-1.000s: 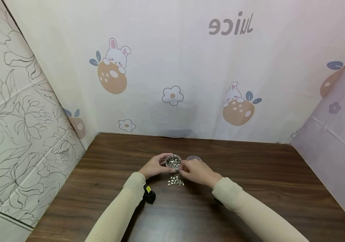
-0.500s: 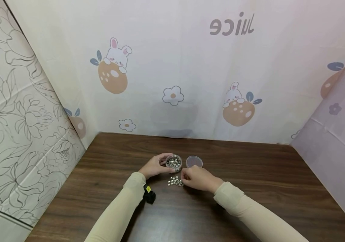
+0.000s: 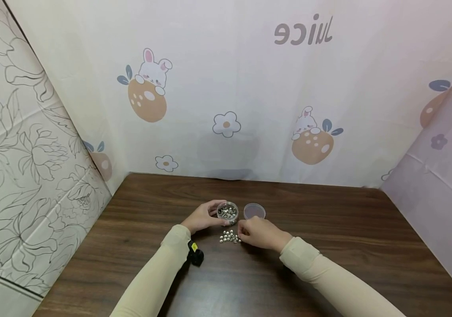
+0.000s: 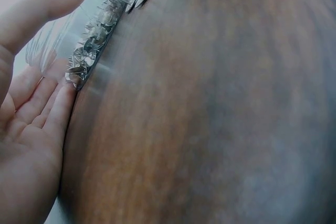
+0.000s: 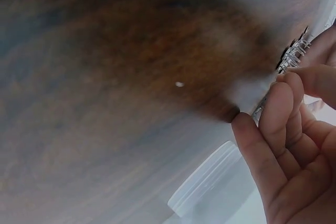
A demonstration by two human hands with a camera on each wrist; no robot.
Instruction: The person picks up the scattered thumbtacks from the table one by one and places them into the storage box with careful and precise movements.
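Observation:
A round clear jar of small silver studs stands on the table, gripped between the thumb and fingers of the left hand. In the left wrist view, that hand wraps the jar's side. A small pile of studs lies just in front of the jar. At its right edge are the bent fingers of the right hand. The right wrist view shows the thumb and forefinger of this hand close together beside the studs; whether a stud is between them is hidden.
A clear round lid lies on the brown wooden table, right of the jar and behind the right hand. A printed curtain stands along the back edge, with more cloth at both sides.
From beside the jar's rim, the right hand has moved toward the front to the pile's right edge, uncovering the lid. The left hand has stayed on the jar.

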